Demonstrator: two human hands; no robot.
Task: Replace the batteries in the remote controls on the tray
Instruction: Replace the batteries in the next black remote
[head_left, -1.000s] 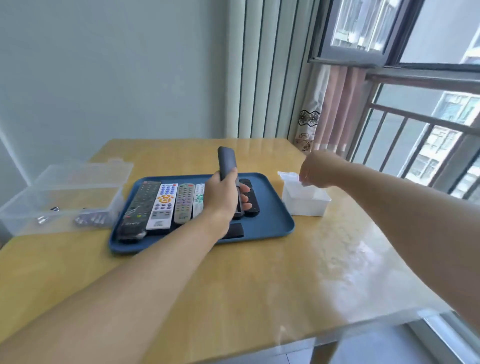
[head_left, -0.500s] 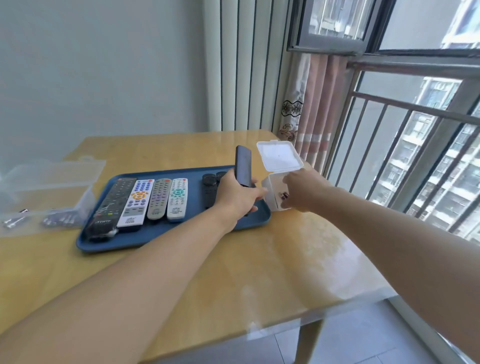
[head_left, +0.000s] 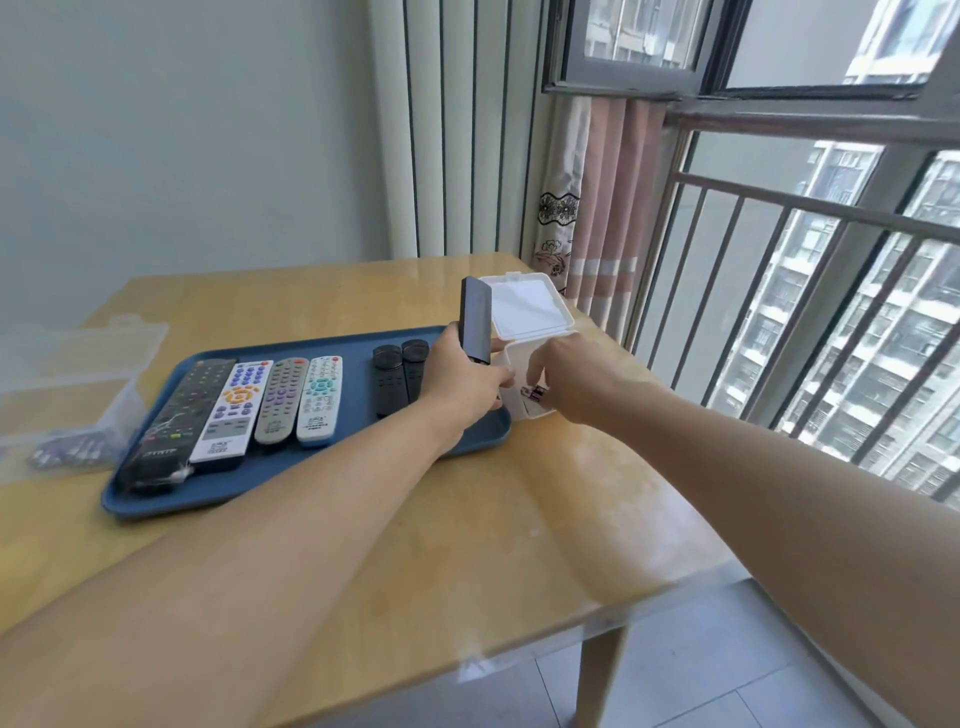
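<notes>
Two hands are busy now: the left hand (head_left: 460, 376) grips the black remote (head_left: 477, 321) upright, while the right hand (head_left: 569, 376), after lifting the lid, dips its loosely curled fingers into the now-open white box (head_left: 524, 332) just beside it, probably for new batteries.

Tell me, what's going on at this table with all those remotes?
A person is partway through changing remote batteries. The left hand holds a black remote upright above the blue tray, where six more remotes lie. The right hand reaches into a small white box with its lid flipped open, beside the tray.
</notes>
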